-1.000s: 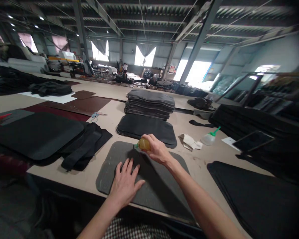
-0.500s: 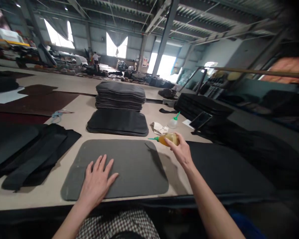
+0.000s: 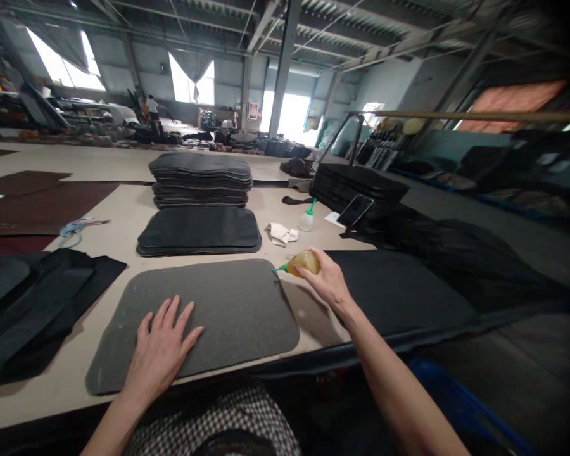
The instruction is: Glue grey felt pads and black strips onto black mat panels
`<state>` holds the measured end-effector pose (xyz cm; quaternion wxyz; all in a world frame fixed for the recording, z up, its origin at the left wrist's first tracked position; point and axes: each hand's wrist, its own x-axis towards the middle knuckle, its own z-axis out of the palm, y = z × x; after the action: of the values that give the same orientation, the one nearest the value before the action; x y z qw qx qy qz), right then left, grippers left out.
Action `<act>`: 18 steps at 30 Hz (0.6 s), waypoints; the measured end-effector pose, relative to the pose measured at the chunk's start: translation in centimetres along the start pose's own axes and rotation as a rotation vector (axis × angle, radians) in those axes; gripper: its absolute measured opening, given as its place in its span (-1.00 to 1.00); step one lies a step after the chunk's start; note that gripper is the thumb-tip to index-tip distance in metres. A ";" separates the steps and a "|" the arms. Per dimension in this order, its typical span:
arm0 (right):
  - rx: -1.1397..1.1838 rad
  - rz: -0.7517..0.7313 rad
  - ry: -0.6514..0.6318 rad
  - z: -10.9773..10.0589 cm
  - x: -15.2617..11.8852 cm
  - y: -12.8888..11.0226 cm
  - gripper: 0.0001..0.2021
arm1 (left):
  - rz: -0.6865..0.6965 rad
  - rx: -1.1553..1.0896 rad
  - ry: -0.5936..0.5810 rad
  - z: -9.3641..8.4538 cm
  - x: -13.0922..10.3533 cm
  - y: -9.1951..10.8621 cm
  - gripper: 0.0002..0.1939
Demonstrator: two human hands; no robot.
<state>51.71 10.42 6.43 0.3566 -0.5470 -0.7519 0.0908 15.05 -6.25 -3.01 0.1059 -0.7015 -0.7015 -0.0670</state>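
A grey rounded mat (image 3: 228, 304) lies flat on the table in front of me. My left hand (image 3: 159, 345) rests palm down on its near left part, fingers spread. My right hand (image 3: 325, 278) grips a small amber squeeze bottle (image 3: 304, 261) with a green nozzle. The nozzle points left at the mat's far right corner, just above its edge.
Beyond the mat lie a low pile of dark mats (image 3: 199, 231) and a taller grey stack (image 3: 200, 179). A white rag (image 3: 281, 234), a clear bottle with green nozzle (image 3: 306, 218) and a phone (image 3: 355, 209) sit at right. Black fabric (image 3: 33, 304) lies left, black sheets (image 3: 399, 288) right.
My right hand carried the bottle from over the mat's far middle to its far right corner. My head turned right. The left hand stayed pressed on the mat.
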 end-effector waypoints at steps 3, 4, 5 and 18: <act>0.009 0.013 -0.028 -1.2 -1.0 0.1 -0.48 | 0.007 0.019 -0.024 -0.3 0.0 0.1 -0.39; 0.017 0.015 -0.037 -1.7 -1.4 0.1 -0.49 | 0.015 0.024 -0.029 -0.5 0.0 0.2 -0.39; 0.026 0.016 -0.044 -2.1 -1.9 0.1 -0.51 | 0.024 0.029 -0.032 -0.6 0.0 0.2 -0.39; 0.169 0.140 0.029 -6.3 -7.8 0.3 -0.47 | 0.061 0.000 -0.010 -0.1 -0.1 -0.3 -0.35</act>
<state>57.09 2.07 7.46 0.4049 -0.5674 -0.6964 0.1706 14.74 -6.40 -2.94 0.1046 -0.7228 -0.6805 -0.0604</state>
